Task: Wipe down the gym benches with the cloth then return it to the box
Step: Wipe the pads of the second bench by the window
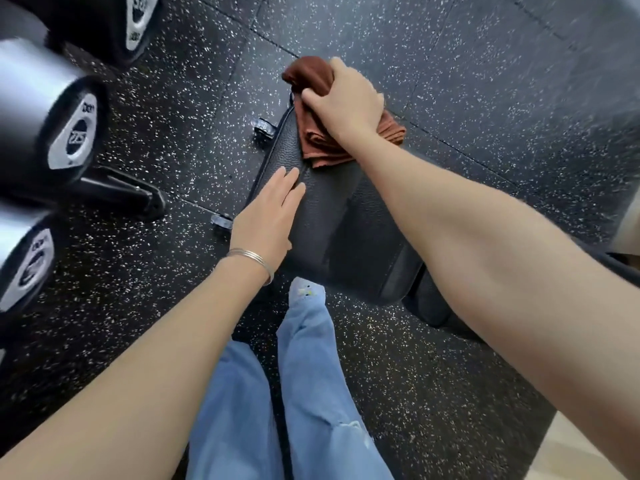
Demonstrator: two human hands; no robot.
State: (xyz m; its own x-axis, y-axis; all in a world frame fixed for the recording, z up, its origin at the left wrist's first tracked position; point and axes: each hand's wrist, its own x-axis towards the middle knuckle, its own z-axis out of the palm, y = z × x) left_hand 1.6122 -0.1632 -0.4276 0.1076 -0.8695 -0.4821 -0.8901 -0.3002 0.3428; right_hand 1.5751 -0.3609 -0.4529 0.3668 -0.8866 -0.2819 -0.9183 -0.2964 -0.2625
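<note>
Now I see the right hand (346,102), its fingers curled round a bunched rust-brown cloth (322,147), pressing it onto the far end of the black bench (332,209). The left hand (266,216) lies flat on the pad's edge with fingers straight. Wiping seems to be the step in hand. Next I would draw the cloth along the pad. No box shows.

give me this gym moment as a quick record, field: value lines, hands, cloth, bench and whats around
setting: floor of black rubber with white specks
bench: black padded bench, seen from above
cloth: brown cloth, bunched at the bench's far end
right hand: right hand grips the cloth on the pad
left hand: left hand lies flat on the bench's left edge, fingers straight
wrist: thin bracelet on the left wrist
nearby: dumbbells at far left
box: not in view
stage: wiping, cloth not yet returned
</note>
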